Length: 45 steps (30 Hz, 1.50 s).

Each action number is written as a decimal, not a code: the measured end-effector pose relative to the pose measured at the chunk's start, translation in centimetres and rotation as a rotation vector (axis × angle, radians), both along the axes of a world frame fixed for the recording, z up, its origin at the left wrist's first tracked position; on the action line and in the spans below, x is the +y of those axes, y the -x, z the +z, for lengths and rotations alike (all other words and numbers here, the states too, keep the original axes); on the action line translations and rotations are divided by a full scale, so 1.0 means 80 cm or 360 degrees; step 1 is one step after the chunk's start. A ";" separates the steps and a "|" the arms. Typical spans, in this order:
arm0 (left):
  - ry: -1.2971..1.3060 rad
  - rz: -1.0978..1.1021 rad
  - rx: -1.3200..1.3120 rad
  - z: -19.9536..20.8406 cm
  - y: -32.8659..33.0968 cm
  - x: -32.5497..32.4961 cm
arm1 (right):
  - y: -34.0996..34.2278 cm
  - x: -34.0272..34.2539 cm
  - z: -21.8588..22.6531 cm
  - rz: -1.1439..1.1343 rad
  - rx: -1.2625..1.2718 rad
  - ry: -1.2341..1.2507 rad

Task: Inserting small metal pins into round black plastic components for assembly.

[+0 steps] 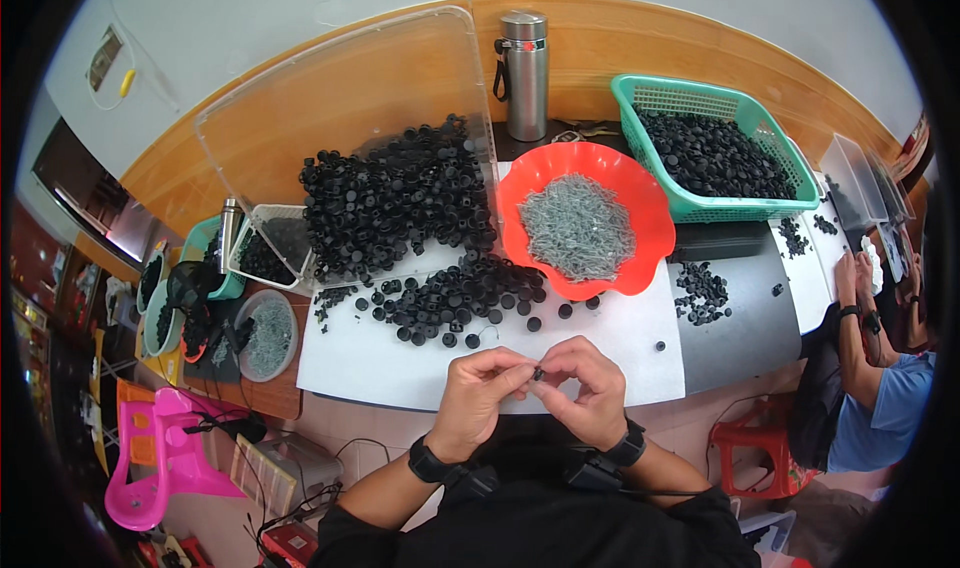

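Observation:
Close to the table's near edge, my left hand (482, 393) and my right hand (585, 390) meet fingertip to fingertip. Between them they pinch a small black plastic part (539, 374), mostly covered by the fingers. Just beyond lies a loose heap of round black plastic caps (455, 300) on a white sheet (630, 338). Behind that heap, a clear plastic bin (330, 78) holds many more black parts (390, 193). A red scalloped bowl (655, 218) full of thin silvery screws or pins (577, 228) stands beyond my right hand.
A green basket (705, 206) of black parts stands far right, near a steel thermos (527, 78). Small black pieces (703, 293) lie on a dark mat (745, 333). A person in blue (890, 408) sits at the right; a pink plastic chair (165, 448) stands at lower left.

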<state>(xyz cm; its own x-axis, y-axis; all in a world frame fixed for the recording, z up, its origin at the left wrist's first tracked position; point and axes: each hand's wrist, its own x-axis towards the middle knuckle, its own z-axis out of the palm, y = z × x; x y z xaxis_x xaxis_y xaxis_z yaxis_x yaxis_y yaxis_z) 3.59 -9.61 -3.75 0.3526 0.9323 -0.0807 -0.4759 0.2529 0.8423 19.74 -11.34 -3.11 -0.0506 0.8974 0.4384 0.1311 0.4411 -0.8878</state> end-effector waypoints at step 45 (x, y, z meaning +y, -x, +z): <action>-0.0198 -0.0036 0.0493 0.041 0.003 0.008 | -0.033 0.006 0.012 0.0284 0.0062 0.0016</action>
